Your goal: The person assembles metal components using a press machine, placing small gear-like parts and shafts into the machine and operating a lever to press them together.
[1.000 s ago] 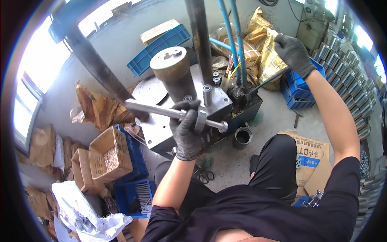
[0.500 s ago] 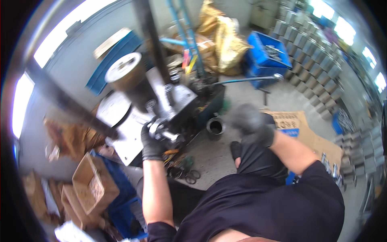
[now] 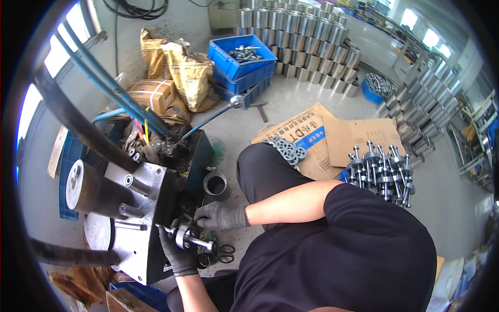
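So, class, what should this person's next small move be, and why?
Probably bring the right hand to the ringed metal shaft and take it over: the left hand holds it, the right is close beside it, and similar ringed shafts are gathered on the person's right side.

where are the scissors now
In the head view, low and left of centre, the scissors lie on the floor, just right of the left hand.
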`<state>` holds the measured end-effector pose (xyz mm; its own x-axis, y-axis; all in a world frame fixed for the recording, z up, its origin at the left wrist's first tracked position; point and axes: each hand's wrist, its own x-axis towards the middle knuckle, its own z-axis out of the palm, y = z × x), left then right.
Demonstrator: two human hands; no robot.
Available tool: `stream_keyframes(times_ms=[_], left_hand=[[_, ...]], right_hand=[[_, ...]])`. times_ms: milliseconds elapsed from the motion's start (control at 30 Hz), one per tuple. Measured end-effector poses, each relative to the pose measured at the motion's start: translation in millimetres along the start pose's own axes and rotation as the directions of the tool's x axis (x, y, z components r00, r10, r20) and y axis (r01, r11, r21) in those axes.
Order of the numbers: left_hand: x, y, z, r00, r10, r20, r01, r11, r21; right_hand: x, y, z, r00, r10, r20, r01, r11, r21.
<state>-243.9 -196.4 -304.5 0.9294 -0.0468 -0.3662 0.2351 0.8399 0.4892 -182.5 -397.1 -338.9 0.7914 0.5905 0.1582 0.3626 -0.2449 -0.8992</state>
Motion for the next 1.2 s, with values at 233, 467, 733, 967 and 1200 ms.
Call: stream_keyframes(times_ms=[233,467,733,967,1200], left_hand=[[3,-55,15,0.975,0.205,-0.085,-0.143,0.875,0.462],[12,-55,24,0.835,0.43,0.344,-0.5,0.329,0.801],[27,-58,30,0.891,0.315,0.327,-0.427,0.336,0.839],[16,-62,44,0.909,0.159,0.385,-0.408,0.158,0.899],[23,-72,35,0.913,-0.039,0.407,-0.398,0.139,0.907]], right_hand=[[-5,21,24,0.782,0.331,0.528,-0.593,0.135,0.794],[-6,15,-12,0.831,0.449,0.328,-0.516,0.404,0.755],[-96,-48,-166,0.962,0.255,-0.101,-0.051,0.529,0.847],[-211,-58,-315,0.725,0.451,-0.521,-0.063,0.796,0.602],[-400,-53,-460,0.633,0.467,-0.617,-0.737,0.608,-0.295]])
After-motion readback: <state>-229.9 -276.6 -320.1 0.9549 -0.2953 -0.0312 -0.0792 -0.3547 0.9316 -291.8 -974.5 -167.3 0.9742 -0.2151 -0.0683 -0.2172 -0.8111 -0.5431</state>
